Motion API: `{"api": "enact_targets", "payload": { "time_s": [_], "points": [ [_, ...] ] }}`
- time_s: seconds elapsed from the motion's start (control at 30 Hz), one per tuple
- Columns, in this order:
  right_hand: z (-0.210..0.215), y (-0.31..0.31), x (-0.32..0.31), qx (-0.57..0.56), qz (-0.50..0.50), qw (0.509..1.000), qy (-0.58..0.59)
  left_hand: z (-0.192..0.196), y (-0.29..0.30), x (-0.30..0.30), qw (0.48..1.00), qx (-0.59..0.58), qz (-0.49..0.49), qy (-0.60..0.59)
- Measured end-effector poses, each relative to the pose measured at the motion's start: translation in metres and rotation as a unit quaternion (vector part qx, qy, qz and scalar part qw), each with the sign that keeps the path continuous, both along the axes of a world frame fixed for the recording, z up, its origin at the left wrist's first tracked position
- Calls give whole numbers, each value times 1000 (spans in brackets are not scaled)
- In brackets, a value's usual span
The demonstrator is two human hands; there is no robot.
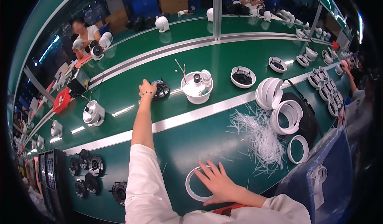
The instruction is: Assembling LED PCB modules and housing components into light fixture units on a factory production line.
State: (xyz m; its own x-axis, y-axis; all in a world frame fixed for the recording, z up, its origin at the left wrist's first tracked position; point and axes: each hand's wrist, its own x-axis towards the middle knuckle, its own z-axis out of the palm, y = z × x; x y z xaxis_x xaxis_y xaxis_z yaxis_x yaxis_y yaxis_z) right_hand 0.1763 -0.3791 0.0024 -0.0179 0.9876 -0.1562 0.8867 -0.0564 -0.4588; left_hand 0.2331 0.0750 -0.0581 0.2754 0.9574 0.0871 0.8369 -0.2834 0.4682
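My left arm reaches forward over the green line. My left hand [147, 89] is loosely bent with its fingers apart, right beside a round black part [161, 90]; whether it touches the part is hard to make out. Nearer to me, my right hand [218, 183] lies with fingers spread over a white plastic ring [190, 187], its fingertips crossing the ring's upper right edge. To the right of the black part stands a white round housing [197, 92] with thin wires rising from it.
White shells with black inserts [242, 77] line the far right. Stacked white rings [286, 116] stand beside a heap of thin white strips [263, 140]. Several black round parts [95, 165] lie at left near black trays [52, 176]. A blue bag [331, 172] hangs at right. Other people work around the line.
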Motion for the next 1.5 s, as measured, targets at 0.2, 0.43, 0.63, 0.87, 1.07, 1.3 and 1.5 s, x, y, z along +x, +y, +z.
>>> {"api": "enact_targets", "payload": {
  "time_s": [0.2,0.43,0.63,0.87,1.07,1.3,1.5],
  "points": [
    [-1,3,14,67,16,996,58,-16,2,-13,979,7,-68,-191],
    [0,-9,52,288,-204,876,327,50,-132,-72,858,-267,-326,-294],
    [12,-18,56,185,-43,971,144,63,-189,-112,752,-444,-486,-25],
    [10,-40,26,3,120,993,19,46,-202,-122,798,-370,-474,-48],
    [10,-56,8,47,108,993,3,51,-211,-157,937,-126,-325,15],
    [-1,-68,17,93,34,995,3,19,-230,-164,881,-312,-289,-205],
    [3,-42,9,37,-134,988,-65,29,-252,-150,829,-396,-272,-288]
  ]
}}
